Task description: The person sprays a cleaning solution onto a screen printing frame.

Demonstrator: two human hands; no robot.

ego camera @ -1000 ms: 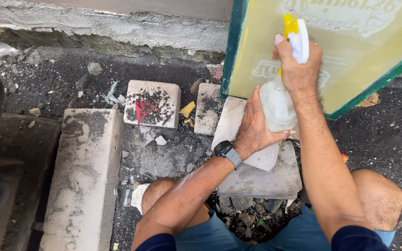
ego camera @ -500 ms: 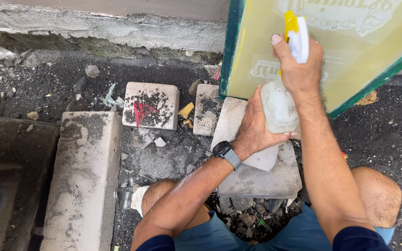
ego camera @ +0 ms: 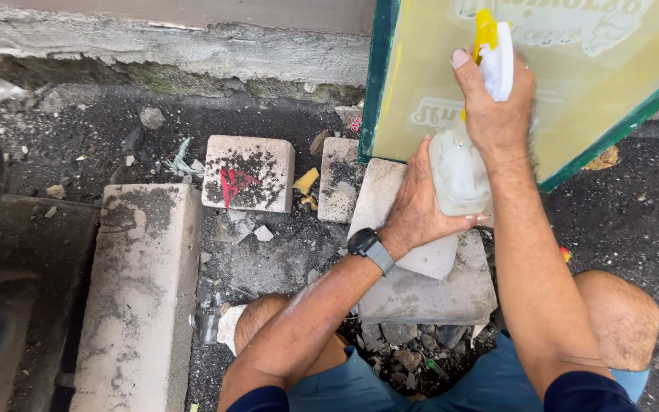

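Gripping the neck of a clear spray bottle (ego camera: pixel 459 172), the right hand (ego camera: pixel 497 107) closes around its white and yellow trigger head (ego camera: pixel 495 53), with the forefinger raised along the front of the nozzle. The left hand (ego camera: pixel 417 202) cups the bottle's belly from the side and below, fingers wrapped under it, thumb up against the plastic. A dark wristwatch (ego camera: pixel 370 246) sits on the left wrist. The bottle is held upright in the air, just in front of a yellowish panel with a green frame (ego camera: pixel 573 99) that leans at the upper right, its lower corner resting near the top edge of a flat paving slab (ego camera: pixel 421 286).

That slab lies on the dark gritty ground (ego camera: pixel 268 259) between the person's bare knees (ego camera: pixel 619 313), which show above blue shorts (ego camera: pixel 360 389). To the left of it stands a smaller square block (ego camera: pixel 248 174) marked with a red stain, and a narrow block (ego camera: pixel 339 179) lies between that one and the panel's frame. A long pale concrete kerb (ego camera: pixel 143 297) runs down the left side toward the bottom edge. Along the top runs a rough concrete ledge (ego camera: pixel 192 49), with loose stones and scraps scattered below it.
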